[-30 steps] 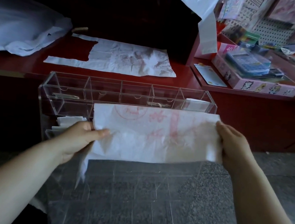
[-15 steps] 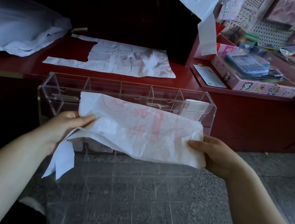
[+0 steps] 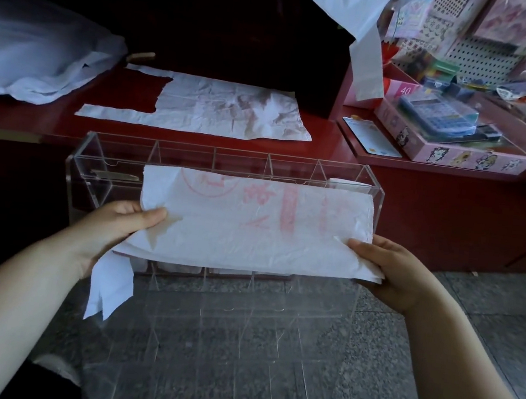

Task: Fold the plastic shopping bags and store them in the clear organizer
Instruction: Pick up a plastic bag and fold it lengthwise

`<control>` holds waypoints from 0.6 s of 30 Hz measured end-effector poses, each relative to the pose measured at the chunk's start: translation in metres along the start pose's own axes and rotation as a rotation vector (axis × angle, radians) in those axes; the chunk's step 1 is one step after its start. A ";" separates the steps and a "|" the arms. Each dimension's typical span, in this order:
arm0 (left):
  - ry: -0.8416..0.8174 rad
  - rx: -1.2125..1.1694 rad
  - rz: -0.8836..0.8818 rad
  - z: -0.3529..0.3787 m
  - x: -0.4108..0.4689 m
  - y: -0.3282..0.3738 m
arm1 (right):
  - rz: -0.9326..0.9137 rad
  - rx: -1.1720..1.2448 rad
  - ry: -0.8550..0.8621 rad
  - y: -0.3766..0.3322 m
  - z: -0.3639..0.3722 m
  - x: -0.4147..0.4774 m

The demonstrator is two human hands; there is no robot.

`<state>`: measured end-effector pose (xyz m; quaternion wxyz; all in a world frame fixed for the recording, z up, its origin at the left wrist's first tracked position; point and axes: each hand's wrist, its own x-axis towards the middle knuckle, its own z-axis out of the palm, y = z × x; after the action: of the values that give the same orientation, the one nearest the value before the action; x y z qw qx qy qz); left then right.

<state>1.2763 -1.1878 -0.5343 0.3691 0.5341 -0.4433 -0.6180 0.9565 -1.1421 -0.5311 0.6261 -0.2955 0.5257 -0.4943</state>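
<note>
A white plastic bag with red print (image 3: 252, 221) is stretched flat between my hands, folded over lengthwise, with a handle strip dangling at its left end. My left hand (image 3: 113, 231) pinches its near left corner, thumb on top. My right hand (image 3: 387, 272) pinches the near right corner. The bag lies over the front of the clear organizer (image 3: 95, 160), a tall acrylic case with several top compartments. A folded white bag (image 3: 348, 186) sits in the rightmost top compartment. Another white bag (image 3: 206, 107) lies flattened on the red counter behind.
A heap of white plastic (image 3: 35, 58) lies at the counter's left. More plastic (image 3: 364, 47) hangs from above at right. A pink box with a calculator (image 3: 443, 128) and stationery racks fill the right shelf. Grey stone floor (image 3: 487, 323) is below.
The bag was held upright a second ago; its top edge has tipped away and it now lies nearly level over the organizer front. Both hands have dropped lower and drawn nearer to me.
</note>
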 end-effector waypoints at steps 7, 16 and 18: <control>-0.003 0.076 0.022 0.000 0.002 -0.001 | -0.029 0.026 0.041 -0.002 -0.008 -0.003; 0.046 0.086 0.122 -0.006 0.005 0.001 | -0.185 0.244 -0.071 0.001 -0.003 -0.002; 0.052 0.027 0.091 -0.011 0.006 -0.001 | -0.212 0.242 -0.067 0.003 -0.004 0.000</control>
<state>1.2863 -1.1944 -0.5380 0.4012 0.5341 -0.4657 -0.5805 0.9540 -1.1410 -0.5346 0.6189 -0.2880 0.4068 -0.6071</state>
